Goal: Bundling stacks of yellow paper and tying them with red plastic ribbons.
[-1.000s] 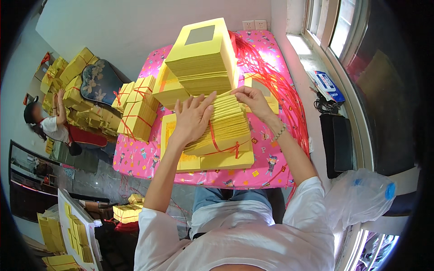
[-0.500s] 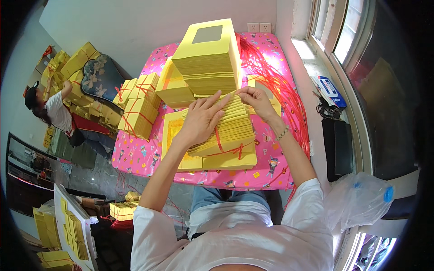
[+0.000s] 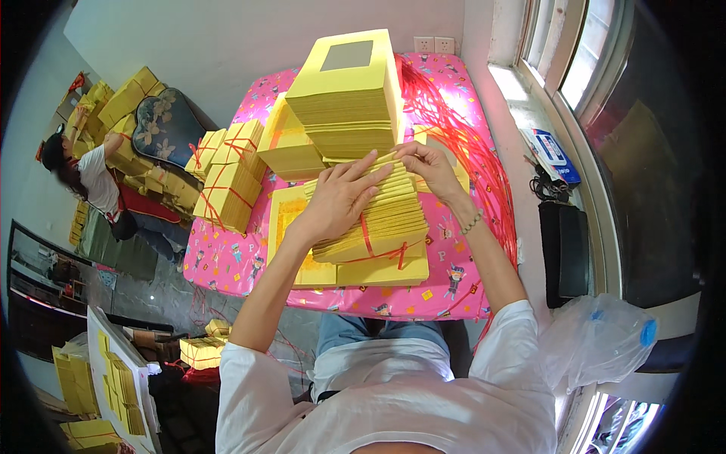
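A thick bundle of folded yellow paper [image 3: 386, 216] lies at a slant in front of me, a red ribbon [image 3: 367, 233] tied round its nearer end. My left hand [image 3: 340, 198] rests flat on its left side, fingers stretched over the folds. At the bundle's far right corner, my right hand [image 3: 427, 166] is closed in a pinch on the edge of a folded sheet; its fingertips partly hide what they grip. Beneath the bundle are flat yellow sheets [image 3: 386, 272]. Just behind it rises a tall stack of yellow paper [image 3: 344, 91] with a grey square on top.
Tied yellow bundles [image 3: 227, 185] stand left on the pink patterned table [image 3: 227, 261]. Loose red ribbons [image 3: 484, 170] trail down its right side. A windowsill holds a blue-and-white box [image 3: 552, 155]; a clear plastic bag [image 3: 597, 344] hangs below. Far left, another person [image 3: 94, 178] reaches toward piled yellow bundles.
My hands keep nearly the same place on the bundle. The view has shifted slightly, and the other person at far left has moved an arm a little.
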Motion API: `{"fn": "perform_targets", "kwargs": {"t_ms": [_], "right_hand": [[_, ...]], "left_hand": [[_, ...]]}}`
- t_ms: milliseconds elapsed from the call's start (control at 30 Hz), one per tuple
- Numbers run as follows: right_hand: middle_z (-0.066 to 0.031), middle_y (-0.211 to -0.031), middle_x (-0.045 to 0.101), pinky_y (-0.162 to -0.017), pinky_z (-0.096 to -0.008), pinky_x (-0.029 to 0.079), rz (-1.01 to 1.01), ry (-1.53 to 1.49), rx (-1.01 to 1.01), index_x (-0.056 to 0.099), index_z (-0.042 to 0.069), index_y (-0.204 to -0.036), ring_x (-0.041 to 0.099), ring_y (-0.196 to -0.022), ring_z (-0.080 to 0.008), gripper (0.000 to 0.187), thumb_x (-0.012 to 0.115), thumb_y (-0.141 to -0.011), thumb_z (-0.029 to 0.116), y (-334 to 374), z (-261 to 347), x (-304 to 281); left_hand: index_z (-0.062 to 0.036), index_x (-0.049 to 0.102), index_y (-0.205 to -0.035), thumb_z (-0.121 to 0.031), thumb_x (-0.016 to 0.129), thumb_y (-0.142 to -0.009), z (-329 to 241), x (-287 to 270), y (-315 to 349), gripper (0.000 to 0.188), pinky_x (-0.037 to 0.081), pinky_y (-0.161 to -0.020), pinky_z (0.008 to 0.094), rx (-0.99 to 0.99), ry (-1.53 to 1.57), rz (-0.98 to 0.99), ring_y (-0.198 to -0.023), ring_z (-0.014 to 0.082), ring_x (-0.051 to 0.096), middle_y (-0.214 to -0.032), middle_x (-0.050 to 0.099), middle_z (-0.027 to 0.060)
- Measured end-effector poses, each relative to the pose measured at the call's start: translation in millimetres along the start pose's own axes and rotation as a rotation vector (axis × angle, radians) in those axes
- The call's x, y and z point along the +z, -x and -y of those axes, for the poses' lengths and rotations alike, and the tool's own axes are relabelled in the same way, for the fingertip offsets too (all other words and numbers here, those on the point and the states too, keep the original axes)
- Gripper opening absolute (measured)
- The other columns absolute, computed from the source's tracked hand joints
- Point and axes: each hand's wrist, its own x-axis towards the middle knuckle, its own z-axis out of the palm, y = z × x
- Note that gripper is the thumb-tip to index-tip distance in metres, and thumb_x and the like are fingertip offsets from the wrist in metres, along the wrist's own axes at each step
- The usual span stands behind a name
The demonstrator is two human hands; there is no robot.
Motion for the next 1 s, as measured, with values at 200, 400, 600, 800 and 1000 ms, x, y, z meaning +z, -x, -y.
{"fn": "perform_targets", "kwargs": {"t_ms": [200,400,600,800,1000], "right_hand": [[0.0002,-0.091,0.062,-0.08,-0.0217,0.044,0.025,0.054,0.008,0.064,0.002,-0.098,0.055,-0.086,-0.0067,0.012,0.057,-0.09,0.007,1,-2,-3],[0.0007,-0.088,0.061,-0.077,-0.0216,0.044,0.012,0.121,-0.049,0.064,0.001,-0.096,0.053,-0.082,-0.0064,0.01,0.058,-0.089,0.007,5,-4,-6],[-0.0001,-0.088,0.061,-0.078,-0.0219,0.045,0.029,0.117,-0.039,0.063,0.0,-0.097,0.054,-0.083,-0.0066,0.011,0.058,-0.089,0.005,4,4,0],[-0.0082,-0.128,0.049,-0.097,-0.0291,0.039,-0.037,0.071,0.125,0.04,0.002,-0.133,0.047,-0.116,-0.0137,0.044,0.047,-0.097,0.026,29,23,19],[-0.0086,-0.126,0.052,-0.095,-0.0297,0.042,-0.125,-0.185,0.361,0.044,0.003,-0.131,0.052,-0.112,-0.0156,0.057,0.044,-0.094,0.046,46,22,41]], "left_hand": [[-0.0258,0.043,-0.135,-0.022,0.04,-0.095,0,0,0,0.04,0.027,-0.103,0.0447,0.001,-0.002,-0.016,-0.123,0.0317,0.04,-0.144,0.034,0.0095],[-0.0249,0.044,-0.135,-0.023,0.039,-0.096,0,3,-2,0.039,0.027,-0.103,0.0446,0.015,-0.006,-0.015,-0.124,0.0312,0.04,-0.144,0.035,0.0101],[-0.0212,0.046,-0.133,-0.023,0.041,-0.095,6,1,1,0.038,0.026,-0.106,0.0419,0.013,0.087,-0.05,-0.129,0.0311,0.036,-0.144,0.035,0.0142],[-0.0041,0.037,-0.137,-0.029,0.039,-0.098,35,-10,33,0.047,0.023,-0.109,0.0342,-0.308,0.788,-0.565,-0.134,0.0228,0.029,-0.145,0.033,0.0144],[-0.0087,0.019,-0.145,-0.036,0.04,-0.096,25,25,48,0.06,0.023,-0.108,0.0334,-0.636,1.282,-0.492,-0.134,0.022,0.027,-0.146,0.028,0.0146]]}}
